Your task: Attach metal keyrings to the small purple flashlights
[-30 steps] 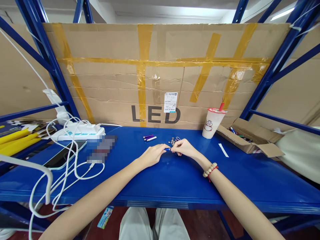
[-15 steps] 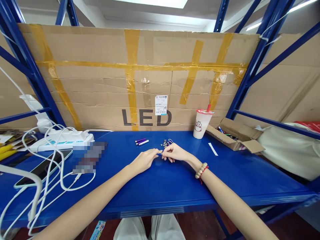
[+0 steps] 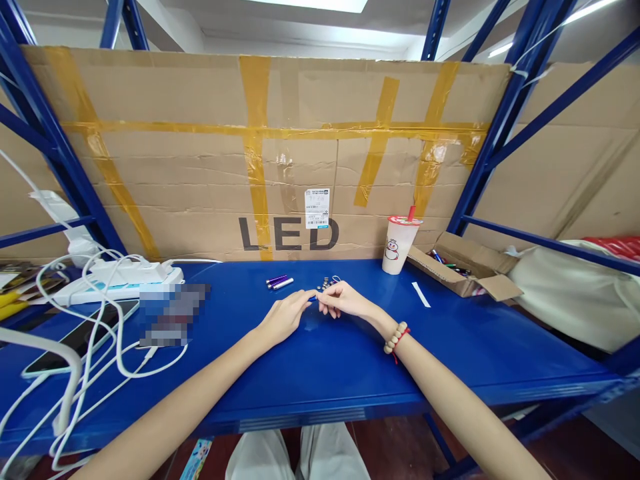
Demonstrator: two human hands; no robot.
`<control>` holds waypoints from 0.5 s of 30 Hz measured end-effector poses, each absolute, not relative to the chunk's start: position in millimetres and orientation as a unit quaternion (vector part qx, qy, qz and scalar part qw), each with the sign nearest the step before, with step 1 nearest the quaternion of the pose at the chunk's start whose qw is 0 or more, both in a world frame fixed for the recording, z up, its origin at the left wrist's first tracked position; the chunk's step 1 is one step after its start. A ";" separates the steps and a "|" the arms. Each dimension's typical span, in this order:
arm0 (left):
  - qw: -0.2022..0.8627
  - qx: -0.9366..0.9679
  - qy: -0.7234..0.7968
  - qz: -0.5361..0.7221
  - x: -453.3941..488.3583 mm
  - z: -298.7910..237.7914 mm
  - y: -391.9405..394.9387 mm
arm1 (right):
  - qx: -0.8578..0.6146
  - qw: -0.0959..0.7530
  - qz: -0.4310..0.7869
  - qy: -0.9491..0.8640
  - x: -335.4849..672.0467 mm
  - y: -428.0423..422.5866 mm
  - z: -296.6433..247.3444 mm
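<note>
My left hand (image 3: 281,317) is closed around a small blue metallic tube (image 3: 313,299), of which only a short end shows. At that end, the thumb and fingers of my right hand (image 3: 346,300) are pinched together, touching or nearly touching it. Whatever sits between the right fingertips is too small to make out. Just behind the hands lie several small round metal pieces (image 3: 325,283) with a thin loop beside them. To the left of those, several purple and silver tubes (image 3: 278,283) rest side by side on the blue tabletop (image 3: 320,373).
A white cup with a red straw (image 3: 399,245) stands at the back right, beside an open cardboard box (image 3: 463,283) of small items. A white strip (image 3: 421,294) lies before them. At left are tangled white cables (image 3: 123,333), a power strip (image 3: 120,287) and a phone (image 3: 80,340).
The whole view has shifted slightly. Both hands remain together at the blue tube, whose visible end now tilts a little differently; the loose pieces have not moved on the table.
</note>
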State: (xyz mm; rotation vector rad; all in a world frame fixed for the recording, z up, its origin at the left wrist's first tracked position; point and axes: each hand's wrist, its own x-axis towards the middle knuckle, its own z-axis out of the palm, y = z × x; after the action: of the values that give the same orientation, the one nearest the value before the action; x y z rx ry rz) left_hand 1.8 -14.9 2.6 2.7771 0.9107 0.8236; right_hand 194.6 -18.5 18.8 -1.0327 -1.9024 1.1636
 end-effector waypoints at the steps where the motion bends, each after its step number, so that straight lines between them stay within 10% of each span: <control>1: 0.043 0.909 0.313 0.272 2.6 2.4 -14.7 | -0.398 0.342 0.441 -0.728 194.2 -17.8 18.2; 15: 0.077 0.874 0.381 0.290 6.2 6.5 -13.5 | -0.441 0.476 0.288 -0.705 201.6 -12.0 17.2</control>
State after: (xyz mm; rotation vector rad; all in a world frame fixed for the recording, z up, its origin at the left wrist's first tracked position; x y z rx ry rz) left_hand 6.2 -13.5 6.5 2.6191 1.1424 0.8701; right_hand 201.6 -12.0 17.2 -1.0770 -1.7222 0.7050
